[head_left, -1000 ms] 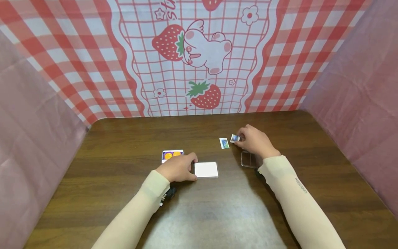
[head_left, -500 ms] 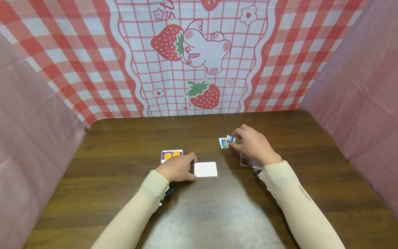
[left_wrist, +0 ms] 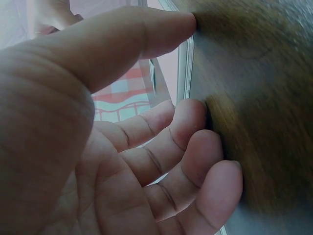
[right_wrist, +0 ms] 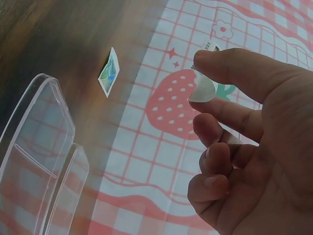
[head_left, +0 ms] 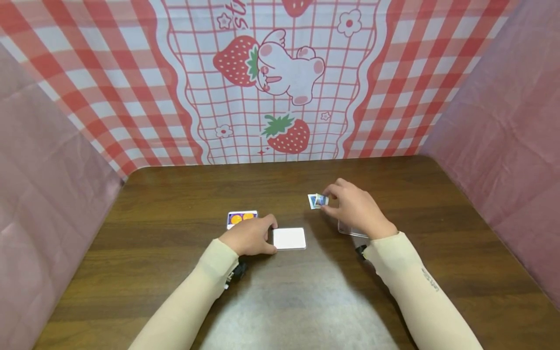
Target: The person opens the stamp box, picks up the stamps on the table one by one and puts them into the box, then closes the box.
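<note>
In the head view my right hand (head_left: 356,206) pinches a small postage stamp (head_left: 322,200) between thumb and index finger. The right wrist view shows this held stamp (right_wrist: 204,89) bent into a curve, its pale back toward the camera. A second stamp (head_left: 311,201), blue-green with a white border, lies on the table, partly overlapped by the held one in the head view. My left hand (head_left: 249,237) grips the left end of a flat clear case with a white face (head_left: 289,238), thumb and index finger at its near and far corners. Its other fingertips (left_wrist: 225,188) rest at the tabletop.
A clear plastic case (head_left: 350,230) lies partly under my right hand; its thin walls (right_wrist: 34,142) show in the right wrist view. Beyond my left hand is a purple-and-orange card (head_left: 242,217). A strawberry-print cloth (head_left: 280,97) hangs behind the wooden table (head_left: 280,301).
My right hand has carried the pinched stamp left until it overlaps the lying stamp in view, then slightly nearer to me. The left hand and its white-faced case have stayed put.
</note>
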### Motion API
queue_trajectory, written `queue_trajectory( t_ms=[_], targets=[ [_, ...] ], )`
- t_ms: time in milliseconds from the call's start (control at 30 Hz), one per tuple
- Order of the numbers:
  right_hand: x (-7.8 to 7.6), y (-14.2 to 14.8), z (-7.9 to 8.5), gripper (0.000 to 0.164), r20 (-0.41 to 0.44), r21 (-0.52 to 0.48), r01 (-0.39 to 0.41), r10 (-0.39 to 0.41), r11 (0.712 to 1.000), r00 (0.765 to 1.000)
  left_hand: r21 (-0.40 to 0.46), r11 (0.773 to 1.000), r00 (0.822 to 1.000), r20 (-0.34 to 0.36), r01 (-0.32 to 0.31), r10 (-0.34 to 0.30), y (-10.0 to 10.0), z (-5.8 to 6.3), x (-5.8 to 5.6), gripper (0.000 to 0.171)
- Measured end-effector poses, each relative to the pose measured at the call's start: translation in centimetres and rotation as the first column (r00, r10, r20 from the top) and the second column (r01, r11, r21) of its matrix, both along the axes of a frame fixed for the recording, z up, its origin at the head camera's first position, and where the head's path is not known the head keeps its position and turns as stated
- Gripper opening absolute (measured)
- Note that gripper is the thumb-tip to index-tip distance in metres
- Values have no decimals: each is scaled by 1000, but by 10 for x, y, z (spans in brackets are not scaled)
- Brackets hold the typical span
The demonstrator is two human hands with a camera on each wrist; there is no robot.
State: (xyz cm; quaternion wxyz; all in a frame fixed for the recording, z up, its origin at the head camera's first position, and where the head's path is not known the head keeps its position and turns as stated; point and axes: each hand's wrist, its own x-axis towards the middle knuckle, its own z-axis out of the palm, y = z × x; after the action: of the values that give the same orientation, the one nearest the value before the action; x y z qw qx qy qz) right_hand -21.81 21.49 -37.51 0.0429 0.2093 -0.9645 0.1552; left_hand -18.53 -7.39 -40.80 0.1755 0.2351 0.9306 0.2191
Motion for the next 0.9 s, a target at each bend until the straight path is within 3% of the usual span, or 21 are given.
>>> queue_trajectory(
  t_ms=[267,900],
  targets=[
    [3,-1,1,34,-23,1,-8,8,1000,1000,0,1000,1000,-4,-3,3,1,0,0,48],
    [3,-6,-6,30,36,49,4,-6,999,999,3,1000,1000,-3,-7,7,1,-1,0,47]
  ],
)
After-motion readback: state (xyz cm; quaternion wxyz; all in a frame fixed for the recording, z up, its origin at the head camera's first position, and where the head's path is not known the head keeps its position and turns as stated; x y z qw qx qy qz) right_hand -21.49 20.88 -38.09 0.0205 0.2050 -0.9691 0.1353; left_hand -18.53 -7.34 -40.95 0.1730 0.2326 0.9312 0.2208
